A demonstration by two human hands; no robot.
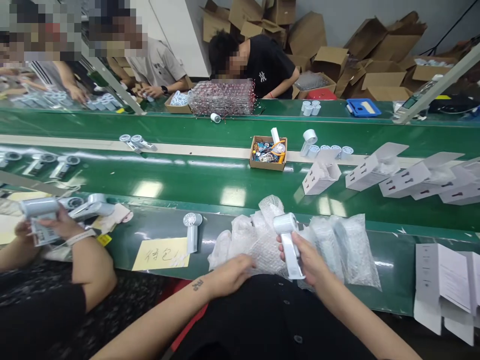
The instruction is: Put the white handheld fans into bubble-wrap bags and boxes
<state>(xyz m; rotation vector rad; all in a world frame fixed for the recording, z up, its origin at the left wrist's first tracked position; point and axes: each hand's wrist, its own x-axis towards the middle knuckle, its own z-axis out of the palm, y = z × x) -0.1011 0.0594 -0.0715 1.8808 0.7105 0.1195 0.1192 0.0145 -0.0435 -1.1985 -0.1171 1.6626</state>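
Observation:
My right hand (307,255) is wrapped round the handle of a pale blue handheld fan (285,225), held upright with its round head at the top. Low in front of me, my left hand (234,272) has its fingers closed at the edge of a clear bubble-wrap bag (262,247); the fingertips are partly hidden. More bubble-wrapped pieces (326,245) lie just right of the fan. Left of the bags, another handheld fan (192,232) rests on the bench beside a yellow paper sign (161,254) with handwriting.
Open white boxes (322,172) stand along the green conveyor (195,180) at right. A small carton of parts (268,152) sits mid-belt. Unfolded white boxes (446,280) lie at the right bench edge. At left, a co-worker's hands (56,225) hold another fan. People work across the line.

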